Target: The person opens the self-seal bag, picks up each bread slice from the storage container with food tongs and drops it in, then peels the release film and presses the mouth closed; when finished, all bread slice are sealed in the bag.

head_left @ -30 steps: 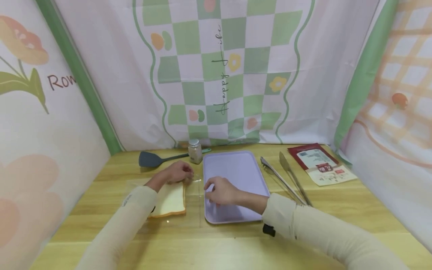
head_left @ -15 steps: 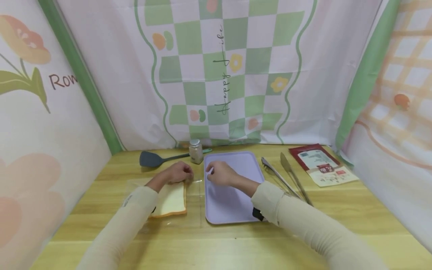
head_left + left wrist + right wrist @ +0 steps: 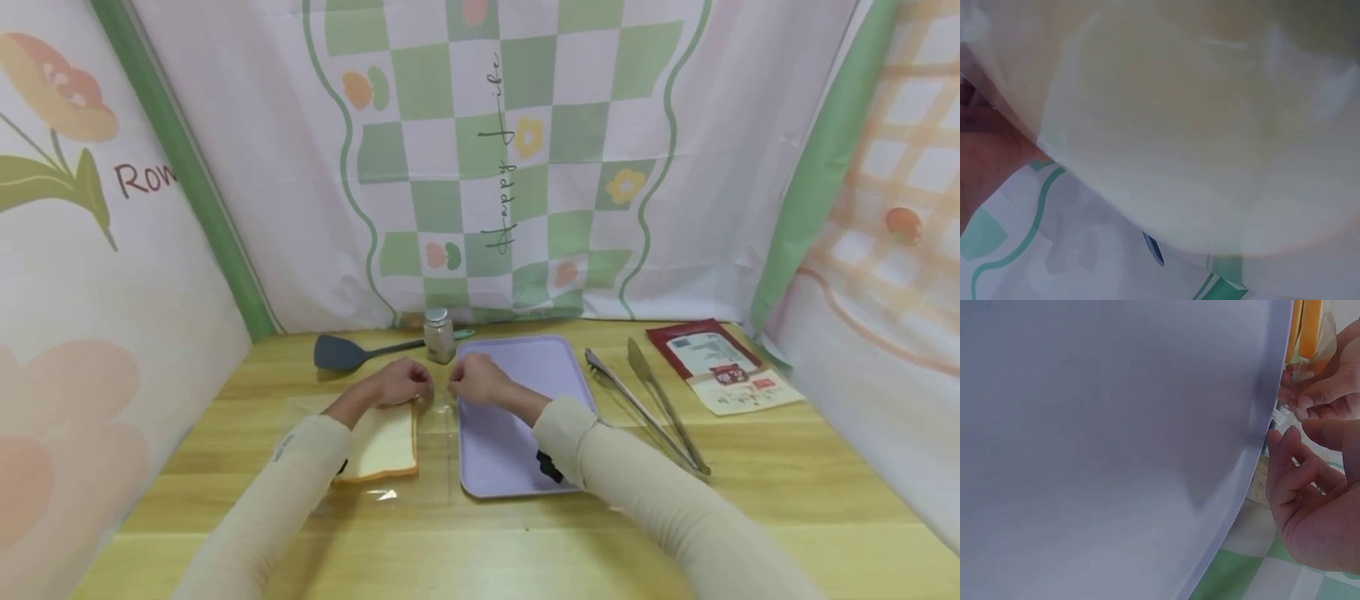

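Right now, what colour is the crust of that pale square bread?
Orange; the crust shows best in the right wrist view.

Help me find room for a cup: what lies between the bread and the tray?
Between the bread and the tray, the head view shows clear plastic on the table, with the left hand and right hand near its far end.

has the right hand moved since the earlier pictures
Yes: in the head view, judged against the purple tray, the right hand has moved toward the tray's far edge.

The left hand [image 3: 988,156] shows beside blurred, see-through plastic [image 3: 1166,150].
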Demonstrator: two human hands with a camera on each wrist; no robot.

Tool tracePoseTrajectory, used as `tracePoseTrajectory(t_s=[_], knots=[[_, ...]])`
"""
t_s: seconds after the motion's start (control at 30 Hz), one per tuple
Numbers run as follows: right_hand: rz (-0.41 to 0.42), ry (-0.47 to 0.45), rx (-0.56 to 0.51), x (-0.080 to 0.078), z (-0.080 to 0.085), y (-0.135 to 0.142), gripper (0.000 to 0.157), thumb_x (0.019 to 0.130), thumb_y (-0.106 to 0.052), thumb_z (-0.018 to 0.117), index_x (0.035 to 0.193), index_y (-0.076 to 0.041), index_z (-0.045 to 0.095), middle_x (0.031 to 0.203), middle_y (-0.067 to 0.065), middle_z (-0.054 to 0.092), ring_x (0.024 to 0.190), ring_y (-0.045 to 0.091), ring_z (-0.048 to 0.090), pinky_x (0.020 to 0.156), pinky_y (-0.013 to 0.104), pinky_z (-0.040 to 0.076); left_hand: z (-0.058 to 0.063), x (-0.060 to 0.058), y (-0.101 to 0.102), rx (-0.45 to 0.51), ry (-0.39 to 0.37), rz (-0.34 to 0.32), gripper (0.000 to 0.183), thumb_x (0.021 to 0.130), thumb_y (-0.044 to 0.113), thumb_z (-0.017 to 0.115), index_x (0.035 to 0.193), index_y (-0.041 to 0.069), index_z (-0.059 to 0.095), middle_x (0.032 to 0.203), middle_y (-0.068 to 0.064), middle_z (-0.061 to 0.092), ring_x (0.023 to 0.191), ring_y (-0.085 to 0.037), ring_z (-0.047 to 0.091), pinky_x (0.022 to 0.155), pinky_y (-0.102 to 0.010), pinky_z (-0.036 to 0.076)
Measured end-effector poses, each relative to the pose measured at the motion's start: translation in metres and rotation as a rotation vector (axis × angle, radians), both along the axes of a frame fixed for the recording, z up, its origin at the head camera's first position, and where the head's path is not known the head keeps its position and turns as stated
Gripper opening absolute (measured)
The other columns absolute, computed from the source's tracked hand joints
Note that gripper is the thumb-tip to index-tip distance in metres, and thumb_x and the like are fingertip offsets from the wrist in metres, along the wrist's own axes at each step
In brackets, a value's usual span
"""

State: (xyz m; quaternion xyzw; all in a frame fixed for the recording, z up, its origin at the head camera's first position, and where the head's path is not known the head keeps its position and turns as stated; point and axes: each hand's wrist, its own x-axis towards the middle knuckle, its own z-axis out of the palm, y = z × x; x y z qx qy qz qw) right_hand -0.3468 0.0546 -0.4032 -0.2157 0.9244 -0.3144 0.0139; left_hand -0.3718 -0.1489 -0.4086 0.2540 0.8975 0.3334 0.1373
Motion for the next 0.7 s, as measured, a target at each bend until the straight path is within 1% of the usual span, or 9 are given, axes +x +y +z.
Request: tracePoseTrajectory(t_s=[0.17, 0.27, 0.47, 0.7], knots=[[0.008, -0.022, -0.004, -0.0055, -0.0033, -0.0046, 0.009, 0.088, -0.009, 0.071, 0.089, -0.003, 0.077, 0.079, 0.005, 0.074, 0.065, 0.011, 0.063, 0.059, 0.021, 0.052, -0.0015, -0.0016, -0.0005, 0.015, 0.023, -0.035, 0.016, 0.095, 0.008, 0.058, 0.094, -0.002, 0.070, 0.085, -0.007, 0.069, 0.076, -0.011, 0.057, 0.070, -0.025, 0.047], [0.005, -0.041, -0.002, -0.0072, -0.0040, -0.0056, 0.009, 0.089, -0.009, 0.071, 0.089, -0.003, 0.077, 0.080, 0.005, 0.074, 0.067, 0.012, 0.064, 0.060, 0.022, 0.053, -0.0025, -0.0021, -0.0007, 0.029, 0.017, -0.048, 0.016, 0.096, 0.008, 0.058, 0.095, -0.003, 0.070, 0.085, -0.008, 0.069, 0.074, -0.011, 0.056, 0.069, -0.025, 0.046], [0.020, -0.028, 0.011, -0.0088, -0.0060, -0.0058, 0.010, 0.090, -0.009, 0.070, 0.085, -0.004, 0.077, 0.074, 0.004, 0.073, 0.060, 0.010, 0.060, 0.055, 0.021, 0.049, -0.0029, -0.0011, -0.0012, 0.071, -0.031, -0.061, 0.014, 0.094, 0.007, 0.060, 0.095, -0.004, 0.070, 0.085, -0.005, 0.069, 0.074, -0.010, 0.057, 0.067, -0.024, 0.048], [0.071, -0.031, 0.006, -0.0111, -0.0096, -0.0054, 0.015, 0.091, -0.006, 0.067, 0.079, -0.004, 0.076, 0.071, 0.005, 0.072, 0.056, 0.008, 0.055, 0.051, 0.018, 0.044, -0.0045, -0.0008, -0.0012, 0.067, -0.051, -0.073, 0.015, 0.096, 0.005, 0.057, 0.099, -0.004, 0.069, 0.088, -0.006, 0.070, 0.075, -0.011, 0.059, 0.067, -0.024, 0.049]])
